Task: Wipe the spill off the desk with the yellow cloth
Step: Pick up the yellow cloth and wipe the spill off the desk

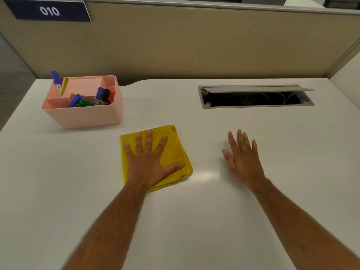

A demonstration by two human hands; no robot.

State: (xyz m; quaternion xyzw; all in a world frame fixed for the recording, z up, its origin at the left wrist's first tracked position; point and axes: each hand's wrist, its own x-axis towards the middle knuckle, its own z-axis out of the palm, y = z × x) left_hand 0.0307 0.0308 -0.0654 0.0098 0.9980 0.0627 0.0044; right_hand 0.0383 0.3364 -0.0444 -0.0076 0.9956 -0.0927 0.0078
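Cloth (173, 151), yellow and folded to a rough square, lies flat on the white worktop (194, 221), near the middle and slightly left. My left hand (150, 162) presses on it palm down, fingers (148, 141) spread wide and straight, thumb out along the cloth's right side; nothing is gripped, the cloth is only pinned beneath the palm. My right hand (241, 156) is well apart to the right, palm down, fingers extended and close together, empty; whether it touches the surface I cannot tell. A pale glossy patch (204, 175) shows on the worktop between the hands, just right of the cloth; whether it is liquid or reflected light I cannot tell. Pink organiser (83, 115) with markers (99, 94) stands at rear left. Cable hatch (255, 97), lid raised, is set into the worktop at rear right. Beige partition (194, 45) behind carries a blue label (49, 11) reading 010
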